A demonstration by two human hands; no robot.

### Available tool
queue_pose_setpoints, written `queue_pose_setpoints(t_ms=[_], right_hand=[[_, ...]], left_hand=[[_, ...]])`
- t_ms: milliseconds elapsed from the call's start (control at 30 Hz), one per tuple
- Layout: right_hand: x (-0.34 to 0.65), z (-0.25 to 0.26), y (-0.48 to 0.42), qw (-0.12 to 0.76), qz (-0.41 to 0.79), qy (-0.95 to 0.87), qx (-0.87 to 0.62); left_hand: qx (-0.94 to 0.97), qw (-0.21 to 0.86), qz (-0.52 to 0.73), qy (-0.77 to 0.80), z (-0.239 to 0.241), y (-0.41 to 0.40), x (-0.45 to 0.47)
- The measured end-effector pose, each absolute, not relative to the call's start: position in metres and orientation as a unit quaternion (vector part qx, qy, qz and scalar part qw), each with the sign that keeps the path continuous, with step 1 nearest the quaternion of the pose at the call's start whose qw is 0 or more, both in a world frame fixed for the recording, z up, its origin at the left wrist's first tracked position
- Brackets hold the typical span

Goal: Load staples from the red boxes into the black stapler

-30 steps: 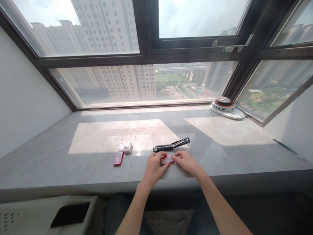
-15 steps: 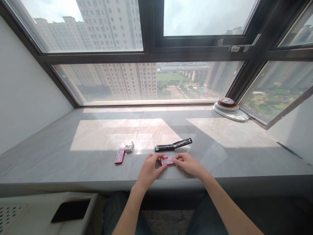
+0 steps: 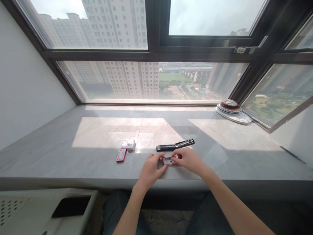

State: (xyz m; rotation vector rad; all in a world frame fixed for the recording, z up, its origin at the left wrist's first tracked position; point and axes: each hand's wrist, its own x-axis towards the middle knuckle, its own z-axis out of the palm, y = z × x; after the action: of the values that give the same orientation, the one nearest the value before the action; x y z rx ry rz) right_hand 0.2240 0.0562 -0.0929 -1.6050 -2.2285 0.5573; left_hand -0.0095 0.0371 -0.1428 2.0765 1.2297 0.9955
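Both hands meet over a small red and white box point(image 3: 169, 160) near the front edge of the grey stone sill point(image 3: 97, 163). My left hand point(image 3: 150, 169) pinches the box's left end. My right hand point(image 3: 189, 160) grips its right end, fingers curled over it. The box looks partly slid open, showing a pale inside. A black stapler point(image 3: 175, 145), swung open lengthways, lies just behind the hands. To the left rest a flat red box point(image 3: 121, 155) and a red and white box point(image 3: 129, 144).
A stack of plates point(image 3: 231, 109) sits at the sill's far right corner by the window frame. A white perforated unit point(image 3: 44, 209) with a dark slot stands below the sill at lower left. My legs are under the sill's edge.
My right hand has slid further over the small box and the box now shows a pale opening. The view has drifted slightly, shifting everything a little to the right.
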Motion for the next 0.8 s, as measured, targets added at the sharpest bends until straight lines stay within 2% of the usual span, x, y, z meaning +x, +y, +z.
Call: queue_pose_setpoints(t_ms=[200, 300, 400, 633, 800], right_hand=[[0.183, -0.073, 0.072, -0.026, 0.059, -0.831, -0.552], [0.180, -0.072, 0.078, -0.060, 0.050, -0.845, -0.530], [0.189, -0.074, 0.077, -0.012, 0.065, -0.858, -0.509], [0.253, -0.097, 0.062, 0.218, 0.247, -0.808, -0.489], [0.284, -0.124, 0.048, 0.259, 0.301, -0.740, -0.543]], left_hand=[[0.769, 0.263, 0.361, 0.457, -0.140, 0.037, -0.009], [0.765, 0.262, 0.364, 0.462, -0.141, 0.038, -0.009], [0.764, 0.262, 0.362, 0.465, -0.142, 0.038, -0.010], [0.759, 0.273, 0.361, 0.468, -0.140, 0.037, -0.010], [0.736, 0.268, 0.379, 0.493, -0.137, 0.039, -0.009]])
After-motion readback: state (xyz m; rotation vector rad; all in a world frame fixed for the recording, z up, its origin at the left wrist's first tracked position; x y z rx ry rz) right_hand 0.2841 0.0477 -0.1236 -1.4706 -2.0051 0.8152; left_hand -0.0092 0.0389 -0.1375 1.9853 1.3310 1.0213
